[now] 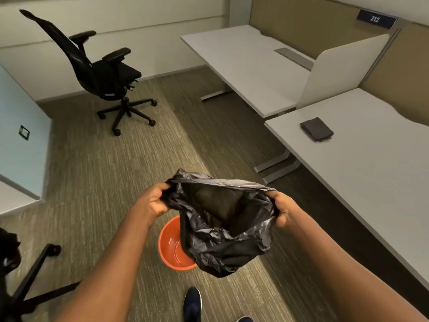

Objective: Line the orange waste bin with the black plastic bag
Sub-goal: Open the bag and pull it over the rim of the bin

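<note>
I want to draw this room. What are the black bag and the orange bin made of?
The black bag looks like thin plastic film: it crinkles into many small folds and shines in spots. The orange bin looks like hard moulded plastic: its inside is smooth and glossy, with soft light reflections. Both are judged by look alone.

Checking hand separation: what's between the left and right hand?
In the head view, only the black plastic bag spans from the left hand to the right hand, its mouth stretched open. The orange waste bin sits below, partly covered.
</note>
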